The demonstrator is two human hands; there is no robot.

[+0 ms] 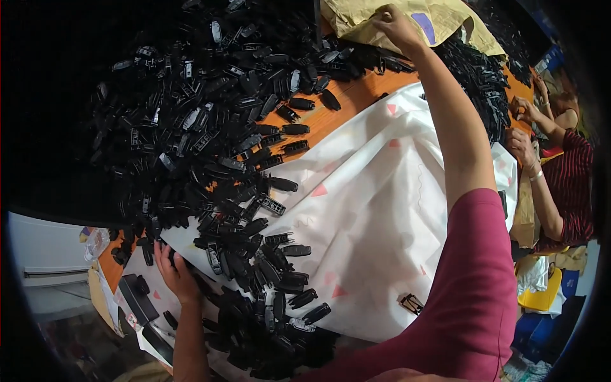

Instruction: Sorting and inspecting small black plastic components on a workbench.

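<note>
Black plastic key-fob shells (191, 121) lie heaped over the left half of the table, some with pale inner faces showing. A strip of loose shells (267, 264) runs down from the heap toward me. At the lower left my left hand (176, 275) has its fingers stretched out, the tips against the near edge of the heap. My right hand (396, 30) reaches to the far side, fingers curled closed on a tan sack (356, 22) with a purple patch. Its fingertips are partly hidden.
A white cloth (369, 210) with pink triangles covers the orange table (356, 92) before me. One small shell piece (411, 304) lies on it. At the right, a person in a striped top (573, 184) works beside another dark pile (480, 83). A black box (137, 298) sits lower left.
</note>
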